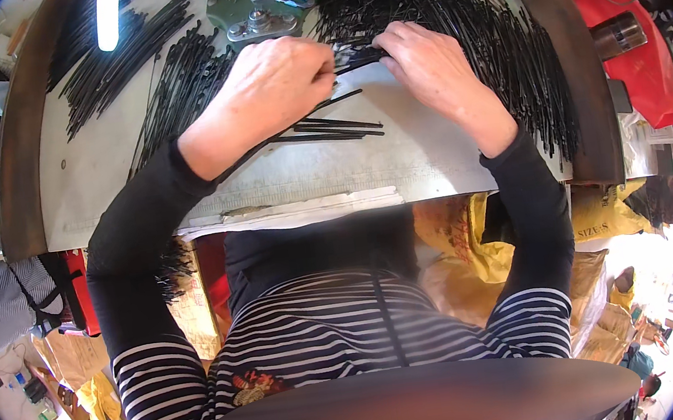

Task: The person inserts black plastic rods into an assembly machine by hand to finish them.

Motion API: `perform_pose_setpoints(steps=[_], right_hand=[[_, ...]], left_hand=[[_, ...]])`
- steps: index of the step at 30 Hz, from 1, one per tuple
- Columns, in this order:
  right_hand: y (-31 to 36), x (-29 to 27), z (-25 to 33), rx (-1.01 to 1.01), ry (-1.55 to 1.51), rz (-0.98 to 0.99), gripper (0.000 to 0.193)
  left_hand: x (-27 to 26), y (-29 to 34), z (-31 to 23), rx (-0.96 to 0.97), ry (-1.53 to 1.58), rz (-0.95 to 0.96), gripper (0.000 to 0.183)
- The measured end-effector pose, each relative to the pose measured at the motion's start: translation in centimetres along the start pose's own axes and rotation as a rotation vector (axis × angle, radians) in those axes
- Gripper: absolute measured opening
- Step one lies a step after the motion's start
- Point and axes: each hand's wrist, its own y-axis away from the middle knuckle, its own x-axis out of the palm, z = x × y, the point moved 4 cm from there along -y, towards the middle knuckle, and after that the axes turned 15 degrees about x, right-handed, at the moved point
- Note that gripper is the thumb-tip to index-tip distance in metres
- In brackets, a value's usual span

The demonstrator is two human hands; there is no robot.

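My left hand [266,84] is closed in a fist just in front of the green machine [259,22] with its metal plate. Whatever lies inside its fingers is hidden. To its right, my right hand [435,68] has thumb and fingers pinched together on a thin black strip [364,61], which spans the gap between the hands. Several loose black strips [335,130] lie on the pale tabletop below my left wrist. A dense heap of black strips [493,48] spreads beside and behind my right hand.
More black strips lie in bundles [124,55] at the far left and beside my left forearm [182,78]. A white lamp tube [108,20] hangs over them. A folded white strip [295,212] lies along the near table edge. Red bag [625,32] and dark jar [617,35] stand right.
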Motion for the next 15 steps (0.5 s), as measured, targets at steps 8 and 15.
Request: perform_pose_setpoints(steps=[8,15], right_hand=[[-1.0,1.0,0.2,0.028,0.028,-0.044,0.011],[-1.3,0.2,1.3,0.011,0.040,-0.028,0.007]], left_hand=[[-2.2,3.7,2.8,-0.209,0.343,0.004,0.026],[-2.3,5.3,4.8,-0.371,0.549,0.032,0.027]])
